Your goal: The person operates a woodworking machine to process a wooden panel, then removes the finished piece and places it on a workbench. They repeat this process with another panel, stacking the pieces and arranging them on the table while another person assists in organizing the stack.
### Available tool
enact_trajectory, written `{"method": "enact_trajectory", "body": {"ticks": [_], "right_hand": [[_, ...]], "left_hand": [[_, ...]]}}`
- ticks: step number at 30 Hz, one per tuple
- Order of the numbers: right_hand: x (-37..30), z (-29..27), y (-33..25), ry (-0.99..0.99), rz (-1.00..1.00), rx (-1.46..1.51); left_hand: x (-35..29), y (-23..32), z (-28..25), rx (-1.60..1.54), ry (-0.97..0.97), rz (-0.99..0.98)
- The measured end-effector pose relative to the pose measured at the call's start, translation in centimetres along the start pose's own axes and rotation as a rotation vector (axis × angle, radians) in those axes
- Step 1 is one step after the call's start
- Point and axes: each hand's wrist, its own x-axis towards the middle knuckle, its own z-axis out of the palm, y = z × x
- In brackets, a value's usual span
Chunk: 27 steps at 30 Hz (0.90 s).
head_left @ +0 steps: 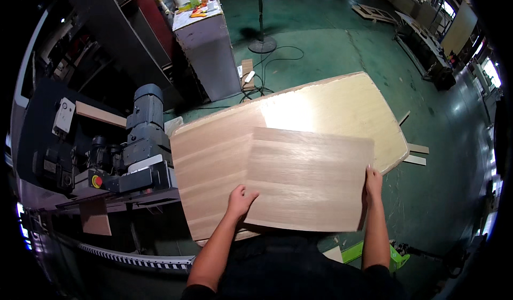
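Note:
A thin wood-grained sheet (310,182) is tilted in front of me, above a larger wood-grained panel (208,166) on the stack. My right hand (373,182) is closed on the sheet's right edge, its thumb on the face and its other fingers mostly hidden. At the lower left edge, my left hand (241,200) is closed, thumb over the sheet and fingers curled by the edge. Under both lies a pale yellow board (342,105) with rounded corners and a rough rim.
To the left stands a machine with a grey motor (148,107) and a red stop button (96,181). A cabinet (208,54) holding bottles is at the back, beside a standing fan (262,43) and loose cables (259,89). Green pallet-truck parts (398,257) show at the lower right.

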Motion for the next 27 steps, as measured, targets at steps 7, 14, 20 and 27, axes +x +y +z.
{"method": "enact_trajectory", "body": {"ticks": [7, 14, 20, 27], "right_hand": [[0.8, -6.7, 9.0, -0.131, 0.344, 0.428], [1.7, 0.3, 9.0, -0.009, 0.31, 0.791], [3.3, -3.9, 14.0, -0.351, 0.257, -0.231], [7.4, -0.4, 4.3, -0.005, -0.492, -0.725]], "left_hand": [[14.4, 8.9, 8.7, 0.472, -0.34, 0.029], [19.0, 13.5, 11.8, 0.507, -0.029, 0.557], [8.6, 8.0, 8.2, 0.411, -0.069, 0.567], [-1.3, 0.3, 3.6, 0.477, 0.033, 0.397]]}}
